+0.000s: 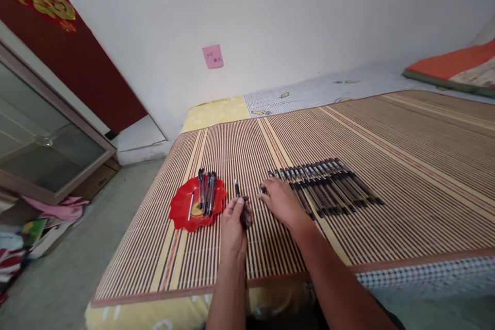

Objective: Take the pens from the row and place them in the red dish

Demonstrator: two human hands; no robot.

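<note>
My left hand (233,224) is closed around a bunch of dark pens (245,212), one tip sticking up toward the wall. My right hand (281,202) rests palm down on the bamboo mat (406,206), its fingers curled at the left end of a long row of black pens (328,185) laid side by side; whether it grips one is hidden. A red scalloped plate (181,214) sits left of my left hand with several black pens (207,191) and a thin white refill in it.
The mat covers a low bed with a yellow and checked sheet (294,95). An orange cushion (456,64) lies at the far right. A pink note (212,56) is on the white wall. A glass-fronted cabinet (42,139) and floor clutter stand left.
</note>
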